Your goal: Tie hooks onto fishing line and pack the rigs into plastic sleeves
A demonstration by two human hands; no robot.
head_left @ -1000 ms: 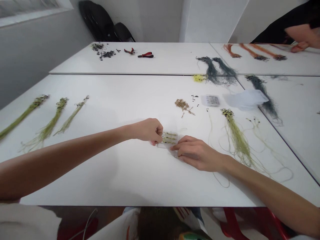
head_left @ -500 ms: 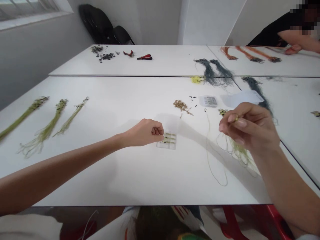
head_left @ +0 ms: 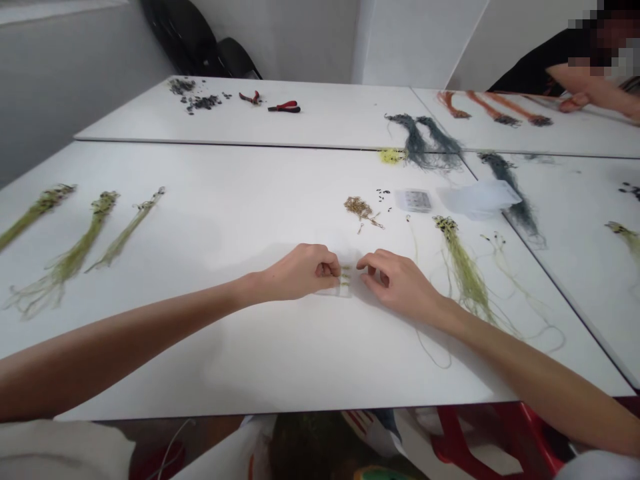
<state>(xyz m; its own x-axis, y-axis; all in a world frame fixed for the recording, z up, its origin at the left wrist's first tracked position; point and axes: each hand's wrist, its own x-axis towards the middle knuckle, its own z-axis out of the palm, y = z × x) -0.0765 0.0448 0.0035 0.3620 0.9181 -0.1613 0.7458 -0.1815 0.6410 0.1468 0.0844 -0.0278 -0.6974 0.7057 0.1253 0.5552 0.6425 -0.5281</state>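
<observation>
My left hand [head_left: 300, 273] rests on the white table [head_left: 240, 220] with its fingers curled, pinching the left edge of a small clear packet [head_left: 344, 281] that holds short green strands. My right hand [head_left: 397, 283] lies just right of the packet, fingers bent and fingertips at its right edge. I cannot see anything held in it. A bundle of green cords with dark beaded ends [head_left: 463, 267] lies to the right of my right hand, and thin loose cords [head_left: 430, 350] trail under my right forearm.
Three green cord bundles [head_left: 95, 233] lie at the far left. A heap of small brass parts [head_left: 361, 209], a small clear box [head_left: 417, 199] and a plastic bag [head_left: 480, 198] sit behind my hands. Pliers [head_left: 285, 107] and dark bits lie on the far table. Another person's arm [head_left: 595, 90] is at the top right.
My right hand, raised and pinching a tiny piece half a second ago, has come back down to the packet's right edge. My left hand stayed on the packet.
</observation>
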